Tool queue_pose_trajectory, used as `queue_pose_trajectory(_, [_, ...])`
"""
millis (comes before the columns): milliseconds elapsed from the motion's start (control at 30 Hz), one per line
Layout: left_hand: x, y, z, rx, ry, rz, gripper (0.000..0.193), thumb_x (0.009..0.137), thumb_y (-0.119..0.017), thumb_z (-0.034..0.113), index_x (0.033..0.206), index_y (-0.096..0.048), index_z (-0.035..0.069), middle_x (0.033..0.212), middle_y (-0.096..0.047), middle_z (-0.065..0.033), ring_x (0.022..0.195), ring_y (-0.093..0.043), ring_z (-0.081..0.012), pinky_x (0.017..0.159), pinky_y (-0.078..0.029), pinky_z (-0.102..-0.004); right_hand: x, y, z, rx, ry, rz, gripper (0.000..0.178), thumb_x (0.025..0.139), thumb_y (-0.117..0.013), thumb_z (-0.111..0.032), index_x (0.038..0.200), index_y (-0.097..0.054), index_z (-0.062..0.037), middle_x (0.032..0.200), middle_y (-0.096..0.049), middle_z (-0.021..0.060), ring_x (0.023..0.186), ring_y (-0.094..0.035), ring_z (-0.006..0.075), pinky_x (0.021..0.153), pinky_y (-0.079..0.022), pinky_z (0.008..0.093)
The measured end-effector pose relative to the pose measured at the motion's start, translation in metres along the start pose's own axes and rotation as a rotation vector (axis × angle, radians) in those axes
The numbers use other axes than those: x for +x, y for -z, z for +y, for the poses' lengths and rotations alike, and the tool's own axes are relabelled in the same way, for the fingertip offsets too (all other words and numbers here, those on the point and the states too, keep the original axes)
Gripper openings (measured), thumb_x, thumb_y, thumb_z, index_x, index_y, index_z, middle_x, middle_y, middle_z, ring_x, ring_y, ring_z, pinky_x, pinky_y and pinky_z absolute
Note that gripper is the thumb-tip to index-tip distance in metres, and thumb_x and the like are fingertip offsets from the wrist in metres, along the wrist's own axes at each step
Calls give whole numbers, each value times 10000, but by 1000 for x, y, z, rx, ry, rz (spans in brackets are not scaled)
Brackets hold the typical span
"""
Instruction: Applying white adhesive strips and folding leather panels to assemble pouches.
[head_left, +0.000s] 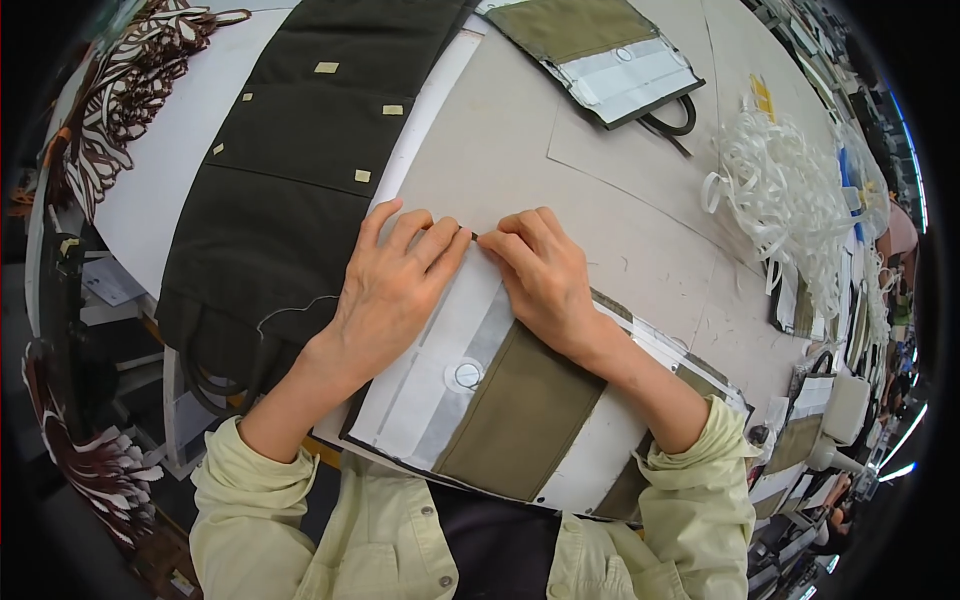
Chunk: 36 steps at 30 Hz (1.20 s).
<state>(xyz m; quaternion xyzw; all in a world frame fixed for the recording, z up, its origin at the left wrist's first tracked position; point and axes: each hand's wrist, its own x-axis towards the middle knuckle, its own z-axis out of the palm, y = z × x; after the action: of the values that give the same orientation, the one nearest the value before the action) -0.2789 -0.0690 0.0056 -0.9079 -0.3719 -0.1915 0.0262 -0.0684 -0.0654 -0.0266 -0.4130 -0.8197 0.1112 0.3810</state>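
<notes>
A flat sewn fabric panel (520, 420) lies before me, with olive cloth, white backing and dark edging. A small round metallic piece (467, 375) sits on its white part. My left hand (400, 265) has its fingers bent over the panel's far edge, their tips at the dark edging. Close beside it, my right hand (545, 275) pinches the same edge with curled fingers. A short dark bit of edging (474, 236) shows between the two hands. The thumbs' grip underneath is mostly hidden.
A long dark fabric piece (290, 140) with small pale tabs lies to the left, a loose thread (295, 308) on it. Another olive and white panel (610, 65) with a dark handle lies farther off. White ribbon (780, 190) is heaped right; patterned strips (130, 80) hang left.
</notes>
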Motion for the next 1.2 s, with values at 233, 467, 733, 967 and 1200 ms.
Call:
queue_pose_trajectory(233, [0, -1, 0, 21, -33, 32, 342, 829, -686, 62, 1154, -702, -42, 1133, -630, -77, 1090, -598, -226, 1148, -396, -503, -5, 5, 1, 5, 3, -7, 296, 713, -686, 102, 992, -672, 6, 968, -597, 104, 856, -588, 266, 688, -533, 362])
queue_pose_trajectory(467, [1, 0, 3, 0, 31, -36, 404, 849, -655, 53, 1246, -687, -15, 1170, -638, -71, 1141, -588, -228, 1213, -306, -555, -7, 11, 0, -98, 128, -54, 253, 732, -673, 35, 985, -658, 34, 979, -588, 117, 856, -584, 261, 697, -532, 357])
queue_pose_trajectory(733, [1, -2, -1, -27, 24, -50, 412, 872, -629, 58, 1275, -674, -10, 1154, -623, -54, 1142, -565, -238, 1231, -245, -619, -7, 11, 0, -106, 97, -52, 262, 742, -671, 14, 1002, -644, 34, 994, -580, 116, 873, -584, 264, 729, -532, 360])
queue_pose_trajectory(967, [3, 1, 0, -37, 42, -98, 443, 857, -622, 17, 1297, -675, 19, 1174, -628, -53, 1149, -578, -236, 1245, -217, -625, -8, 10, 0, -99, 97, -60, 250, 745, -663, 9, 993, -646, 28, 977, -572, 112, 872, -584, 263, 732, -531, 363])
queue_pose_trajectory(1200, [1, 2, 5, 43, -1, -107, 503, 830, -651, 24, 1332, -658, -14, 1224, -641, -82, 1142, -606, -223, 1233, -242, -644, -9, 10, 0, -101, 95, -47, 219, 740, -666, -1, 957, -642, 17, 962, -572, 109, 871, -583, 258, 739, -529, 363])
